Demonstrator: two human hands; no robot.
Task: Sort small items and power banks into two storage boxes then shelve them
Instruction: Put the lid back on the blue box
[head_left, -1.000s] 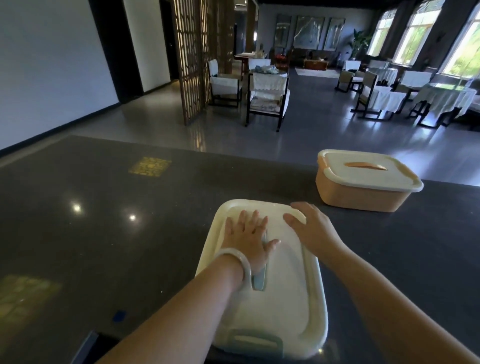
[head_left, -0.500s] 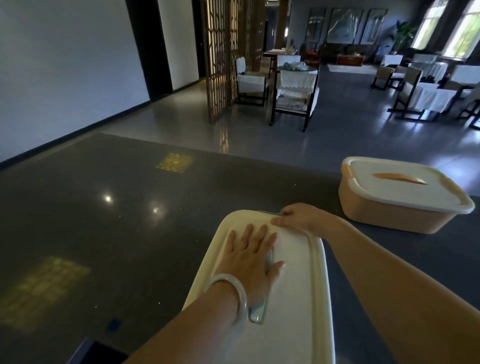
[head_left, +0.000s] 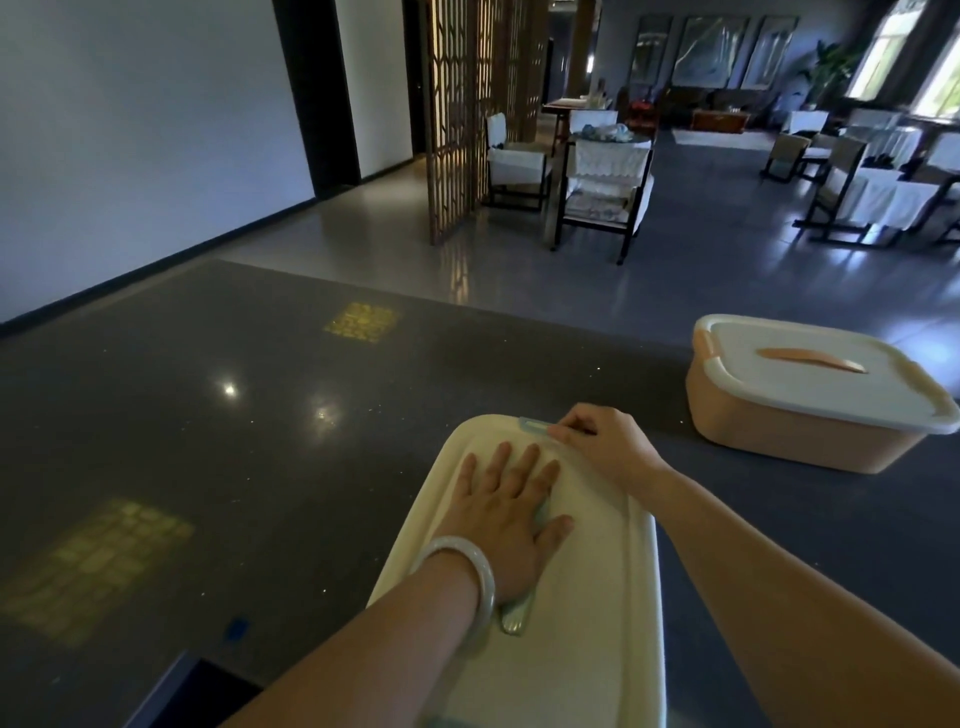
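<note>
Nearest the camera, the white box (head_left: 571, 597) sits lid-on at the near edge of the dark counter (head_left: 260, 415), its long axis running away from the person and tipped slightly left. The left hand (head_left: 514, 514) lies flat on the lid, fingers straight and spread, palm covering the pale green handle (head_left: 517, 618) whose near end pokes out by the wrist; a pale bangle (head_left: 467, 577) rings that wrist. The right hand (head_left: 605, 441) reaches to the far short end, fingers curled onto the blue-green latch (head_left: 535, 425) at the lid rim, apparently pinching it. The latch lies just ahead of the left fingertips and directly under the right fingers, so the right hand is the nearer one for working it; likely step: closing or checking the far clasp while the left holds the lid down. Contents not visible. Further right, well apart, the orange box (head_left: 795, 431) stands closed with a white lid. Counter is polished, speckled, reflecting ceiling lights. Beyond: grey tiled floor, lattice screen (head_left: 467, 114), covered chairs, bright windows.
</note>
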